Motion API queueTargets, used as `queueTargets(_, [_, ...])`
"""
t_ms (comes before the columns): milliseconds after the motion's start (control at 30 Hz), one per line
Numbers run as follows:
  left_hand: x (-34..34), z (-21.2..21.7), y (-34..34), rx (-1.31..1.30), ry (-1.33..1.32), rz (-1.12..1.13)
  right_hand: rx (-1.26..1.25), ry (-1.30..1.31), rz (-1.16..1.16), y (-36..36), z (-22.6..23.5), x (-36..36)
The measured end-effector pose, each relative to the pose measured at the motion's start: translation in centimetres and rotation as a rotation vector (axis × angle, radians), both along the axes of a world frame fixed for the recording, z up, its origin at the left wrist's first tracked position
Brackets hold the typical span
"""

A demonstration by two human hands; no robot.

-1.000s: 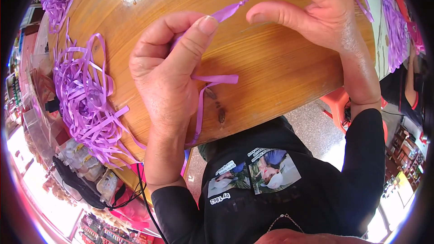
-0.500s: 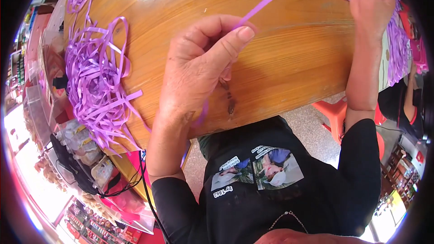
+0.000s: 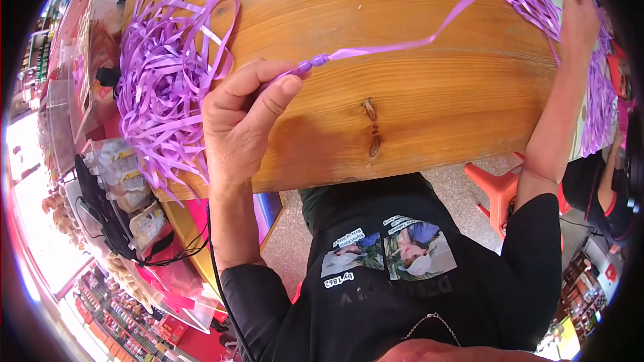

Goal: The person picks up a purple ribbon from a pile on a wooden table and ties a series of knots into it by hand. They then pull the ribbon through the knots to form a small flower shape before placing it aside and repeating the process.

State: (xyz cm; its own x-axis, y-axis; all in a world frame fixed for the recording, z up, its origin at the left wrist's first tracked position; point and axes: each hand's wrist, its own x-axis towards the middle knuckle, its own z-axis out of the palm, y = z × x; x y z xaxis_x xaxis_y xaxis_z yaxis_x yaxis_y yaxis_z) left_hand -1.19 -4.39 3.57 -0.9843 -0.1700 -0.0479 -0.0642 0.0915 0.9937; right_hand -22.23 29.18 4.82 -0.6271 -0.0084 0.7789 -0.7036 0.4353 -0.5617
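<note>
My left hand (image 3: 238, 124) is closed in a pinch, thumb against forefinger, above the left part of the table. Out of the pinch comes a purple ribbon (image 3: 382, 47). Small dark purple lumps (image 3: 313, 63), beads or knots, sit on it right beside the fingertips. The ribbon runs slackly up to the right and leaves the top edge. My right hand (image 3: 578, 17) is stretched out at the upper right, its fingers looking straight and partly cut off by the rim. Close to it lies a bundle of purple ribbons (image 3: 530, 0).
A tangled heap of purple ribbons (image 3: 164, 80) covers the left end of the wooden table (image 3: 429, 107). More ribbon strands (image 3: 599, 107) hang at the far right. An orange stool (image 3: 496, 191) stands below the table; another person (image 3: 604, 181) is at the right. Black cables (image 3: 178, 258) hang lower left.
My left hand has moved left and a little down, bringing the purple lumps into sight. The ribbon has gone from taut to slack. My right hand has shifted slightly right; the whole view has shifted too.
</note>
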Motion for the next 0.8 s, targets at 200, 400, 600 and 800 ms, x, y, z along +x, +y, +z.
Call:
queueTargets(200, [0.8, -0.1, 1.2, 0.176, 0.002, 0.090, 0.384, -0.058, 0.322, -7.9, 0.3, 6.7])
queueTargets(400, [1.1, 0.1, 2.5, 0.253, -0.020, 0.061, 0.506, 0.002, 0.847, -12.4, -0.4, 11.1])
queueTargets(600, [1.0, 0.5, 3.0, 0.231, -0.043, 0.020, 0.395, 0.189, 0.815, -13.2, -1.2, 11.0])
queueTargets(800, [0.3, 0.2, 3.2, -0.009, 0.078, -0.029, 0.451, 0.245, 0.771, -13.2, -0.7, 11.4])
